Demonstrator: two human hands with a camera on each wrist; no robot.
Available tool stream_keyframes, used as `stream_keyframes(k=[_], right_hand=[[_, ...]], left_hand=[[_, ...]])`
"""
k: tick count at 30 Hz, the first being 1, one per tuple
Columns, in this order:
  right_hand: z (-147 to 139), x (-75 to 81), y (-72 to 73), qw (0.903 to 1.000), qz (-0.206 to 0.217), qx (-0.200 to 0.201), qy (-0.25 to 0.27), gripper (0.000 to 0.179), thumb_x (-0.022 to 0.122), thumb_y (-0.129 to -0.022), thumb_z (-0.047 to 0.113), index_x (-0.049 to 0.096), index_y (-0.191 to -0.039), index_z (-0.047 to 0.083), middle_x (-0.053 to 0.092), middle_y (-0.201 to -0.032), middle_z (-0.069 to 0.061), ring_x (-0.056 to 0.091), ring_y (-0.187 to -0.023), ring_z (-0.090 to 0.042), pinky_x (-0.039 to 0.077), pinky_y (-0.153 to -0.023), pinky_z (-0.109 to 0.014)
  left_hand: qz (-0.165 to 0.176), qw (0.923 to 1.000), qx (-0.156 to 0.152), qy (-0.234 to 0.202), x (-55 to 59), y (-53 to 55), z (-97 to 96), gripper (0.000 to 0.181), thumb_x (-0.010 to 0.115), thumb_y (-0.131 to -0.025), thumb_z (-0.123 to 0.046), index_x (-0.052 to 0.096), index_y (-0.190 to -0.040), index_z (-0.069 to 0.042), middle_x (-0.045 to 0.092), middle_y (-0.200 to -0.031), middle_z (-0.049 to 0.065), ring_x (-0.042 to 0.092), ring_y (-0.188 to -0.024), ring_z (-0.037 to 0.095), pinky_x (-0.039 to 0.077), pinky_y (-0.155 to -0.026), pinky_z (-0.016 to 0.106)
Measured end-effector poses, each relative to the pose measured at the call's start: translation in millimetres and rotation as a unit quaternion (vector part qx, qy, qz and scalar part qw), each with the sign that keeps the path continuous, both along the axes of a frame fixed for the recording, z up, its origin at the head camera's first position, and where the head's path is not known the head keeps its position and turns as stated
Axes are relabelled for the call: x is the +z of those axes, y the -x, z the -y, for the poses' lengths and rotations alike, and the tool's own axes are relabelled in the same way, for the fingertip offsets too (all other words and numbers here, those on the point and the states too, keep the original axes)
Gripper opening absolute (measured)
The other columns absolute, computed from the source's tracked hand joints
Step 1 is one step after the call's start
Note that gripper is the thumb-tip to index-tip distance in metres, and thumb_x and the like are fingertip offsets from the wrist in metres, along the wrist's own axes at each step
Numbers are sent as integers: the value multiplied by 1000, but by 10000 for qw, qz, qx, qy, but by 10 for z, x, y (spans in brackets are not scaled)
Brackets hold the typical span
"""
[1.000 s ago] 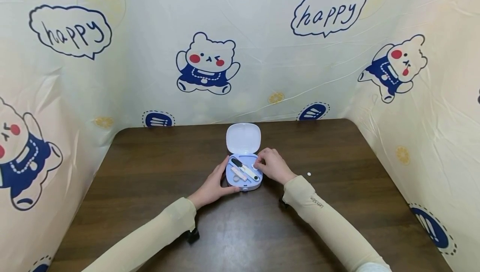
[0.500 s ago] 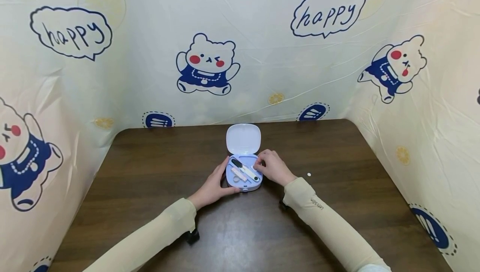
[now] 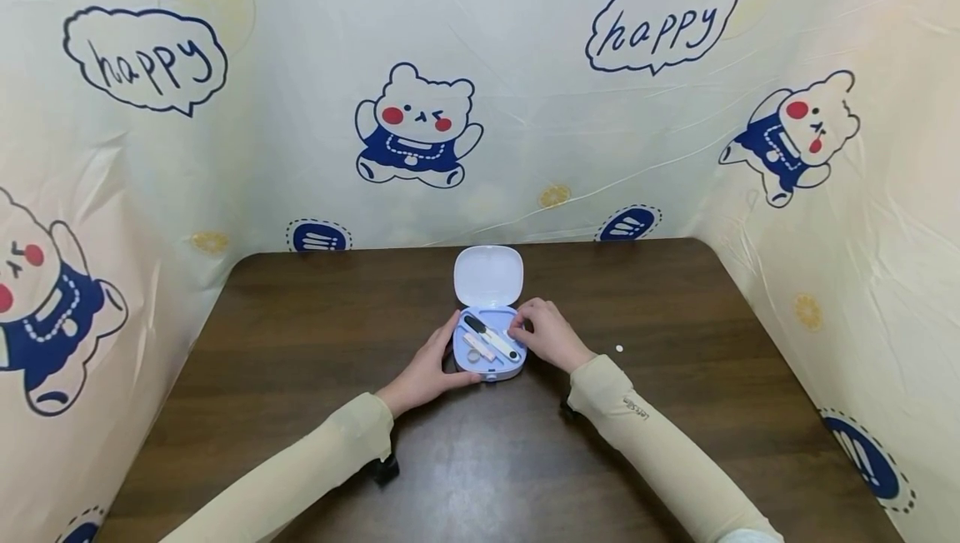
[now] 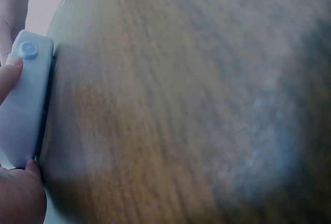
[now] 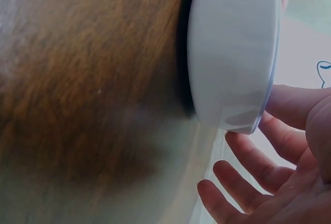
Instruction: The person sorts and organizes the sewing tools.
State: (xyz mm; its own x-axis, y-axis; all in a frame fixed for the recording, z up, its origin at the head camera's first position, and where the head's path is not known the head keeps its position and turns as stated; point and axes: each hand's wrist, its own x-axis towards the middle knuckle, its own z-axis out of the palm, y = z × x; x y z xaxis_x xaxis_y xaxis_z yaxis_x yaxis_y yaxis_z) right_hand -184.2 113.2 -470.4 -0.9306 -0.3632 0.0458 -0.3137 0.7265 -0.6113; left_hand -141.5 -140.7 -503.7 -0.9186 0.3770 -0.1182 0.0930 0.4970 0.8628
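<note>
A small pale-blue case (image 3: 468, 368) stands on the table with its translucent white lid (image 3: 488, 276) raised at the back. Inside lie a slim black-and-white tool (image 3: 492, 339), a short pink-and-white piece (image 3: 478, 347) and a small silvery ring-like thing (image 3: 473, 356). My left hand (image 3: 423, 372) holds the case, fingers along its left side and thumb at the front near the round catch (image 4: 28, 50). My right hand (image 3: 551, 333) reaches over the right rim, thumb and index finger inside, other fingers outside. What lies between those fingertips is hidden.
A tiny white disc (image 3: 619, 348) lies on the brown table (image 3: 315, 318), right of my right hand. Printed cloth (image 3: 525, 68) hangs behind the table and along both sides.
Both hands and the case stay in place. The right fingertips shift very slightly in the case; the whole head view drifts a little.
</note>
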Motion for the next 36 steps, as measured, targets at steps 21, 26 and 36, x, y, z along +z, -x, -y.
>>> stream_keyframes(k=[21, 26, 36], right_hand=[[-135, 86, -71, 9998, 2, 194, 15, 8, 77, -96, 19, 72, -92, 15, 63, -118, -13, 57, -116, -33, 48, -105, -49], [-222, 109, -97, 9995, -229, 160, -140, 6, 76, -96, 19, 73, -94, 14, 64, -115, -12, 57, -114, -33, 49, -103, -48], [-509, 107, -123, 9977, -583, 167, -297, 4, 74, -96, 12, 73, -92, 11, 66, -99, -7, 59, -102, -30, 52, -94, -47]], left_hand=[[-39, 9999, -106, -46, 9, 0, 10, 117, 88, -86, -36, 8, -169, -13, 19, -171, 16, 26, -156, 28, 28, -125, 45], [-64, 9999, -91, 19, 13, 3, 13, 117, 88, -86, -36, 8, -169, -13, 19, -171, 15, 25, -156, 27, 27, -125, 45], [-90, 9999, -81, -93, -8, 13, 19, 118, 89, -85, -36, 10, -169, -12, 19, -172, 14, 26, -156, 28, 29, -124, 46]])
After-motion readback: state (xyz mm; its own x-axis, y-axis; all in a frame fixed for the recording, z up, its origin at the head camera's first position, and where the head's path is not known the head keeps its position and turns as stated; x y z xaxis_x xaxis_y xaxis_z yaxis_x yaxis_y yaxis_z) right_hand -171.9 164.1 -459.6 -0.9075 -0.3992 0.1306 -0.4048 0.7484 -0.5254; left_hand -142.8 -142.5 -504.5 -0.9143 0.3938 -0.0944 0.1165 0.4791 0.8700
